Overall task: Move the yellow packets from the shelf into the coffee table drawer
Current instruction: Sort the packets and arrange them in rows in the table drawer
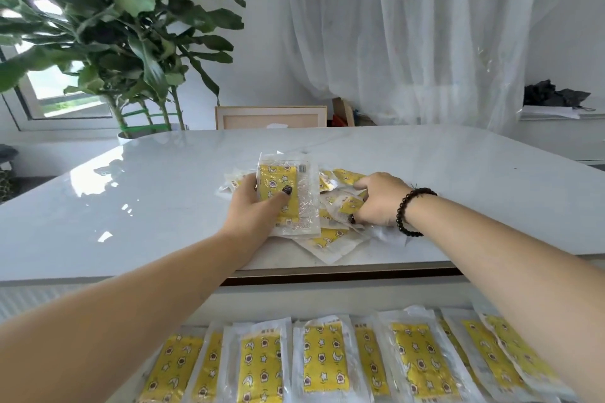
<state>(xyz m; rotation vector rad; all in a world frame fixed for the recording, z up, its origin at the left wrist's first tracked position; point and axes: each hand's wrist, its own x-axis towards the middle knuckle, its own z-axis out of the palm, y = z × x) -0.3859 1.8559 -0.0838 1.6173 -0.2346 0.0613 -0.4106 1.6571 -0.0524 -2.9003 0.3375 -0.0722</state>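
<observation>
Left hand (253,206) grips packet (288,196); right hand (379,199) — on pile (330,239).

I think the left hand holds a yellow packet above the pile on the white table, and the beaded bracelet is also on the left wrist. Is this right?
Not quite. The head view shows the beaded bracelet on the right wrist. The left hand does hold a yellow packet above the pile on the white table.

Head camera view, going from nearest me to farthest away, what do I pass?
Row of yellow star-patterned packets in clear wrappers → white marble tabletop's front edge → loose pile of yellow packets under both hands → pale wooden picture frame → sheer white curtain.
</observation>
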